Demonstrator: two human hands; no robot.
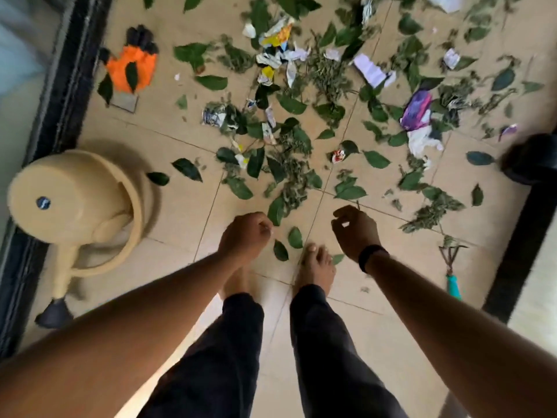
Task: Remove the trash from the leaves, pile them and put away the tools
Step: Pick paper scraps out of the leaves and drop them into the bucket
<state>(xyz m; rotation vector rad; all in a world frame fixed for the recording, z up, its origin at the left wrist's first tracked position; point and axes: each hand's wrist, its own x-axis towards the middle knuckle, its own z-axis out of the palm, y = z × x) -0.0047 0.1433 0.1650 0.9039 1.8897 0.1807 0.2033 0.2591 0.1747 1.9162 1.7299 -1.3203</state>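
Fingers of left hand [245,233] and right hand [355,230] are curling loosely, holding nothing | hanging ready over leaves [289,173] and trash [277,55] lying mid-floor.

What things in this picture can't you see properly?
Head view only:
- Dark object at the right edge: cut off and blurred, so unidentifiable.
- White scrap at the top edge: cut off.
- Left foot: partly hidden behind the left forearm.
- Print on the crumpled wrappers: too small and blurred to read.
- Left hand and right hand: fingers curled; whether they hold anything is unclear.

Watering can [75,206] left, leaves [289,164] centre, hand rake [450,273] right.
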